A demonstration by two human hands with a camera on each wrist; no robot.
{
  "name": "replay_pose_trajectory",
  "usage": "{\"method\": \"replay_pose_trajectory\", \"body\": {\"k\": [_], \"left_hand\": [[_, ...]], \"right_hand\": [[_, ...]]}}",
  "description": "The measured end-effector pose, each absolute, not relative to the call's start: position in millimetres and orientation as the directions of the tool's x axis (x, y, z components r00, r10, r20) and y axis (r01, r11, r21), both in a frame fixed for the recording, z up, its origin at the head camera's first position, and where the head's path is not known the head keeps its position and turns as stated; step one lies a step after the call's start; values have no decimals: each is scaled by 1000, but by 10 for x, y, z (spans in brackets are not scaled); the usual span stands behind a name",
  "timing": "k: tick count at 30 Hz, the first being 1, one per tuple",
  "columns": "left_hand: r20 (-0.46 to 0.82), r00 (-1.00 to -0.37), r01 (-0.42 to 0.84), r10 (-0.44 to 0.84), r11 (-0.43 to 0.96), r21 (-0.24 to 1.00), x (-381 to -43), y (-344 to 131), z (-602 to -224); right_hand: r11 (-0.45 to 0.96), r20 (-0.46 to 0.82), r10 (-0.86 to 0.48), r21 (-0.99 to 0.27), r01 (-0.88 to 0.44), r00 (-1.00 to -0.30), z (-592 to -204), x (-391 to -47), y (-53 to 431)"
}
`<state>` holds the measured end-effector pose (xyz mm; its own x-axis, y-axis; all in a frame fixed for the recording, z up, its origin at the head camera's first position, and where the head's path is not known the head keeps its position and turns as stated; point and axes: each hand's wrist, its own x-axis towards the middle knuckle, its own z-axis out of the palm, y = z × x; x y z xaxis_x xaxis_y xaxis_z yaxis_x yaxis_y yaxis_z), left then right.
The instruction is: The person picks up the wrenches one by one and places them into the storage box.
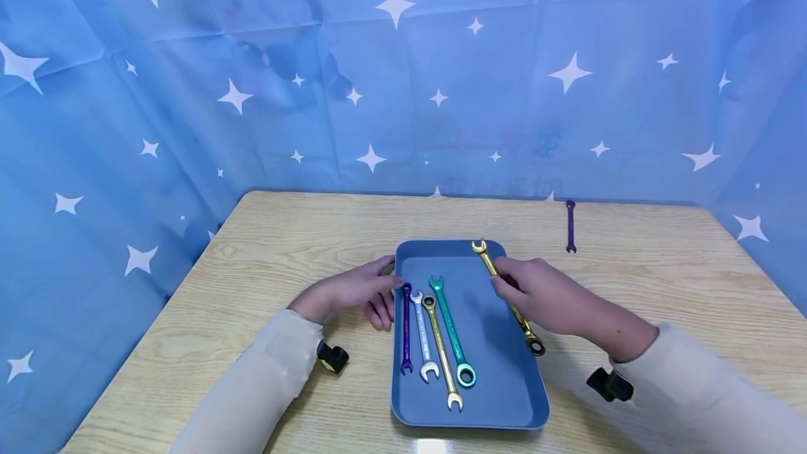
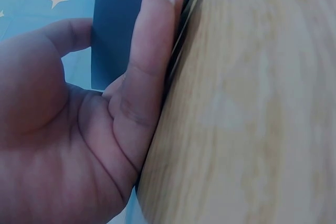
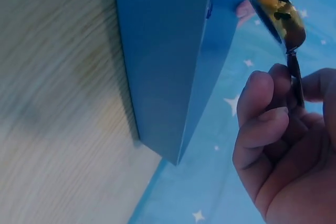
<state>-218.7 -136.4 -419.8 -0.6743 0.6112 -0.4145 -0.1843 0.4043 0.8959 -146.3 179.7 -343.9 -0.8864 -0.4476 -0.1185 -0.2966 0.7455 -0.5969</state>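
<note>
My right hand (image 1: 532, 293) pinches a gold combination wrench (image 1: 533, 343) between thumb and fingers, above the right side of a blue-grey tray (image 1: 504, 412). The wrench's open jaw points away and its ring end toward me; in the right wrist view that ring end (image 3: 281, 17) stands out past the fingers. My left hand (image 1: 359, 293) holds the tray's left wall, thumb over the rim, fingers along the outside (image 2: 149, 61). Inside the tray lie a purple wrench (image 1: 406, 328), a silver wrench (image 1: 422, 335), another gold wrench (image 1: 443, 349) and a green wrench (image 1: 452, 328), side by side.
Another purple wrench (image 1: 570, 226) lies on the wooden table (image 1: 302, 230) near its back edge, right of the tray. A blue curtain with white stars (image 1: 391, 90) hangs behind and along the table's sides.
</note>
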Motion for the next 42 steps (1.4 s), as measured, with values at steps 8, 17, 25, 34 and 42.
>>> {"method": "replay_pose_trajectory", "body": {"k": [8, 17, 25, 34, 42], "left_hand": [[-415, -672, -184, 613, 405, 896, -2189, -1365, -4195], [-414, -676, -186, 610, 403, 896, -2205, -1372, -4223], [-413, -671, -184, 615, 401, 897, -2207, -1369, -4222], [-410, -670, -181, 619, 399, 899, -2203, -1371, -4213], [-409, -669, -177, 621, 401, 899, -2213, -1378, -4230]], "right_hand": [[704, -126, -477, -647, -292, -870, -3497, -1483, 1736], [621, -140, -533, -734, -274, -834, -3644, -1549, 1686], [584, -162, -544, -777, -233, -823, -3749, -1596, 1624], [544, -182, -547, -820, -181, -817, -3838, -1640, 1575], [525, -209, -553, -839, -143, -807, -3860, -1666, 1569]]}}
